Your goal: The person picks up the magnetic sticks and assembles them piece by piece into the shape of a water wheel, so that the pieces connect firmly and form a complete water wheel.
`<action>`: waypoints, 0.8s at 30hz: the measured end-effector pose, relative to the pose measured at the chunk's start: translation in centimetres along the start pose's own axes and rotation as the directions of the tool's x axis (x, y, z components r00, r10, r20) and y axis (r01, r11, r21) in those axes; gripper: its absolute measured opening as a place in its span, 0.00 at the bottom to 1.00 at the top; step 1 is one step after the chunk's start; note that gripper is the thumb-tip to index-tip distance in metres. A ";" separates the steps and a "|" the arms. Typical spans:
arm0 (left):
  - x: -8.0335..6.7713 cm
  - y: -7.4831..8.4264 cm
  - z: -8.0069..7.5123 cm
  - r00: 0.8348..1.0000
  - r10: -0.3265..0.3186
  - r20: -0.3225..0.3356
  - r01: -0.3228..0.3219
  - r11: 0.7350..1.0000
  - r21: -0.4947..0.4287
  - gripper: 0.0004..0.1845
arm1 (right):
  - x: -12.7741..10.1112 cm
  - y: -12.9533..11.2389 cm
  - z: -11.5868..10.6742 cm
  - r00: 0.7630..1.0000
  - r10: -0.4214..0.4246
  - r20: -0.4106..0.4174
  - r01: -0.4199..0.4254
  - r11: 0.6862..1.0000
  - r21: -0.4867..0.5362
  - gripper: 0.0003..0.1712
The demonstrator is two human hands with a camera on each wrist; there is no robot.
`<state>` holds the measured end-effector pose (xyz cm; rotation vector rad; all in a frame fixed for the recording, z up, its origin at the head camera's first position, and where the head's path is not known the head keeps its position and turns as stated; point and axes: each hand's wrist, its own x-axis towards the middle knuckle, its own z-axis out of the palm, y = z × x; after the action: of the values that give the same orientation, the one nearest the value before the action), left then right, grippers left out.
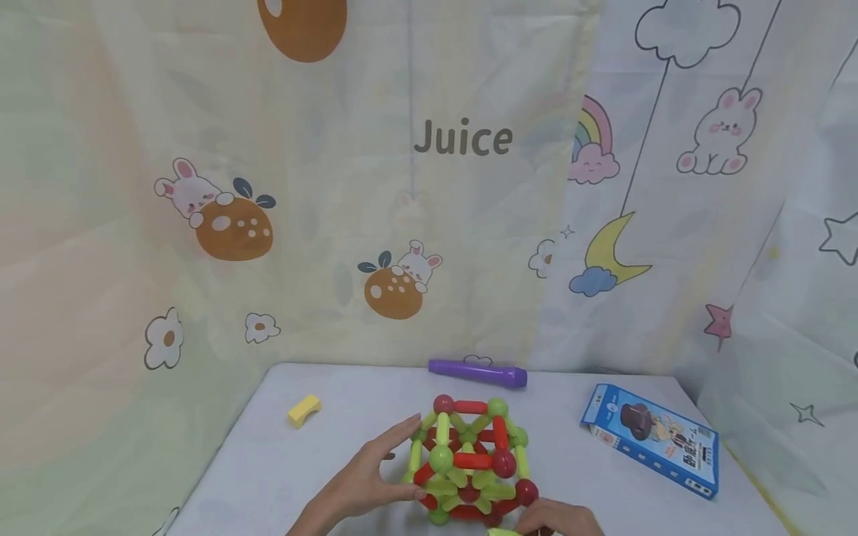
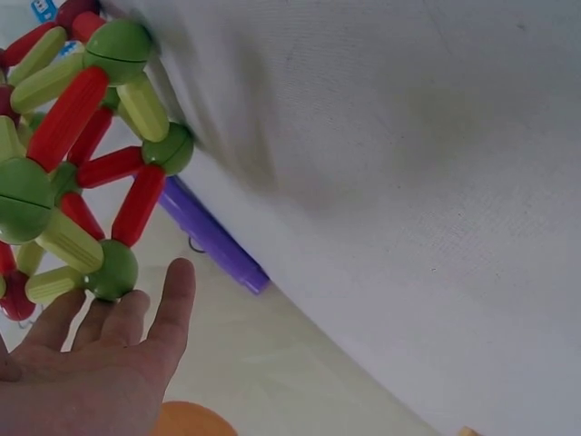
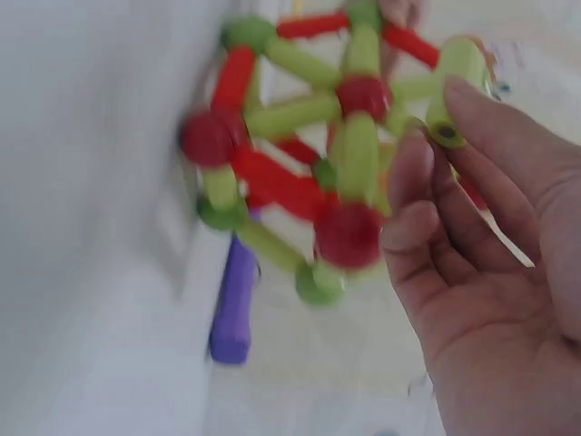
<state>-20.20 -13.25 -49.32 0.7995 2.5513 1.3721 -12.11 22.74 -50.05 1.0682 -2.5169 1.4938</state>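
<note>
A cage-like structure of magnetic sticks and balls (image 1: 469,487), in red, lime and green, stands on the white table in the head view. My left hand (image 1: 365,476) holds its left side, with the thumb low and the index finger higher up. In the left wrist view, fingertips touch a green ball (image 2: 113,271) while the index finger extends past it. Near the structure's lower right is my right hand (image 1: 559,517). It pinches a lime magnetic stick (image 3: 457,73) between thumb and fingers, beside a red ball (image 3: 349,234) of the structure in the right wrist view.
Behind the structure lies a purple microphone-shaped toy (image 1: 477,373). A yellow arched block (image 1: 304,411) is at the left of the table (image 1: 268,461). At the right lies a blue printed box (image 1: 653,439). Patterned curtains (image 1: 469,246) hang around the table's back and sides.
</note>
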 end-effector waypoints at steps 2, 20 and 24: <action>0.0 -0.1 0.0 1.000 -0.002 0.001 0.002 1.000 -0.004 0.52 | -0.2 0.4 -1.4 0.992 -0.091 -0.085 0.091 0.996 -0.010 0.09; 0.1 0.2 -0.1 1.000 -0.015 0.009 0.015 1.000 -0.013 0.51 | 1.6 0.5 -1.6 0.882 0.068 -0.466 -0.148 0.979 -0.137 0.14; 0.1 0.0 0.0 1.000 -0.013 0.004 0.013 1.000 -0.001 0.52 | 1.8 0.6 -1.5 0.874 0.072 -0.481 -0.153 0.980 -0.130 0.16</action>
<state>-20.27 -13.21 -49.26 0.7830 2.5482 1.3657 -14.32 23.09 -49.09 0.4595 -2.3222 1.3353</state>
